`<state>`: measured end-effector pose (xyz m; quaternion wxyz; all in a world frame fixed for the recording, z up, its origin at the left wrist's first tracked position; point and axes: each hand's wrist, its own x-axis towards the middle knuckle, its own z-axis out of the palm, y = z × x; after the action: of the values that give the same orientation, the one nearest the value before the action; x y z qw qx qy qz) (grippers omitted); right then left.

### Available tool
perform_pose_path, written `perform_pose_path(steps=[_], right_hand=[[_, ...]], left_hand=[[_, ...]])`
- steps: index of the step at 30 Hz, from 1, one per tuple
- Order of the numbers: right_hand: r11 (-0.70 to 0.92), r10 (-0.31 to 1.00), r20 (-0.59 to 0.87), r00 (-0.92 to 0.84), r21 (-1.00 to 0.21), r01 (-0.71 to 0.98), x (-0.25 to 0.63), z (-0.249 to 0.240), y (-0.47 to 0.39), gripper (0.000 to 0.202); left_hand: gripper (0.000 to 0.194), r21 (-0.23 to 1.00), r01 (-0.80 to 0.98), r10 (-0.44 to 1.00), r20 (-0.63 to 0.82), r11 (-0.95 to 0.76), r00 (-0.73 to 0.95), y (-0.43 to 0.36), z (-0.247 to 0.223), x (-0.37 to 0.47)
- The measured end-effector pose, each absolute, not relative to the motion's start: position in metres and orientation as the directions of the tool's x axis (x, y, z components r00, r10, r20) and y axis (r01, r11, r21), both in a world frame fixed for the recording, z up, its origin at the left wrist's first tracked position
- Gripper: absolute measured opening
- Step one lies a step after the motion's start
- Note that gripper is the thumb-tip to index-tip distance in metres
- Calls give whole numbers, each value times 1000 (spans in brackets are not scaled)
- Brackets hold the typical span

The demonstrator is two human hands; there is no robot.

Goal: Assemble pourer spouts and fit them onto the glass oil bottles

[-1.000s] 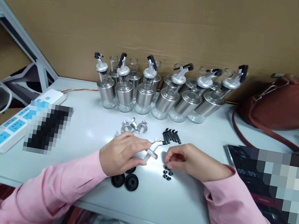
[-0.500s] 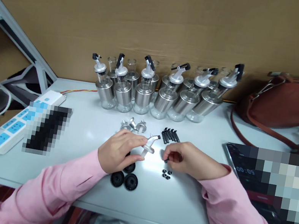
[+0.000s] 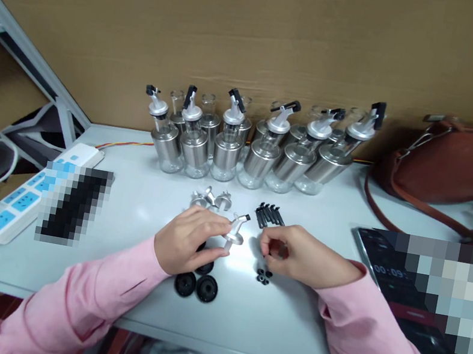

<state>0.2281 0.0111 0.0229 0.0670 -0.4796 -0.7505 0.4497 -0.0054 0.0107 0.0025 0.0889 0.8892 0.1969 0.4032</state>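
Note:
My left hand [image 3: 190, 237] pinches a silver pourer spout [image 3: 233, 239] by its disc and stem; a small black piece caps its tip. My right hand [image 3: 296, 253] is curled with thumb and fingertips together, and whatever lies between them is hidden. Small black plugs [image 3: 263, 277] lie in a cluster just below that hand. Above it, several black flip levers [image 3: 269, 214] rest side by side. More silver spouts [image 3: 223, 200] lie behind my left hand. Black round rings [image 3: 207, 288] sit beneath and in front of it, partly covered.
Glass bottles with steel sleeves [image 3: 226, 157] stand at the table's back, the front row topped with spouts. On the left are a power strip [image 3: 25, 200] and a blurred black object [image 3: 75, 206]. At right lie a tablet showing a timer [image 3: 386, 289] and a brown bag [image 3: 453, 163].
My right hand has closed slightly, and the small black piece seen at its fingertips is now out of sight. The spout in my left hand has tilted a little more upright.

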Motion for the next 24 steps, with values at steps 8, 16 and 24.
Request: perform_pose_path(steps=[8, 16, 24], right_hand=[[15, 724, -404, -560, -802, 598, 233, 19, 12, 13], [-34, 693, -441, -570, -810, 586, 231, 21, 11, 24], [40, 831, -196, -521, -913, 406, 227, 28, 11, 41]], left_hand=[[24, 315, 282, 423, 675, -906, 605, 11, 2, -5], [24, 309, 277, 415, 679, -910, 606, 11, 3, -4], [25, 297, 272, 402, 624, -915, 670, 9, 4, -4]])
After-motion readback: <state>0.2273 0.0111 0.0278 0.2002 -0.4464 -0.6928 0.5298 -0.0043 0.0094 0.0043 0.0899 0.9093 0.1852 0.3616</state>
